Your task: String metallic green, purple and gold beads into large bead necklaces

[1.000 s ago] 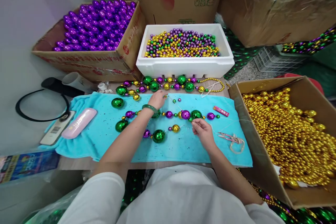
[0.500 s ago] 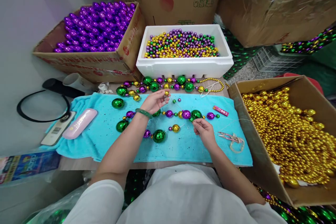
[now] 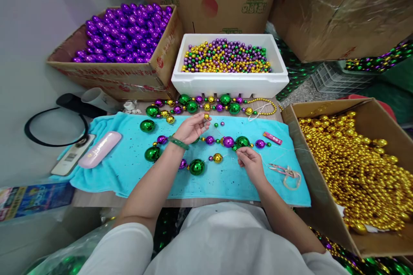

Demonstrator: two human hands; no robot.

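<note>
Between the fingertips of my left hand point(image 3: 192, 129), closed in a pinch, is a small gold bead point(image 3: 207, 116). A thin clear thread runs from near it down toward the strand of beads point(image 3: 228, 142), which has purple, gold and green balls. My right hand point(image 3: 251, 162) pinches at the thread beside a small green bead at the lower edge of this strand. Just right of it is a large green ball point(image 3: 241, 142). A shorter row with a big green ball point(image 3: 196, 166) and a gold ball point(image 3: 218, 158) lies nearer me on the blue towel point(image 3: 135, 167).
Thread snips point(image 3: 285, 169) and a small pink packet point(image 3: 272, 138) lie at the right. A pink case point(image 3: 100, 149) and a phone point(image 3: 71, 159) are left. Behind stands a white foam box point(image 3: 230, 82) of small beads; a carton point(image 3: 325, 206) of gold bead strings flanks the right.
The view has shifted slightly, so the scene sits a little further right and lower. Both hands keep almost the same pose, still pinching.
</note>
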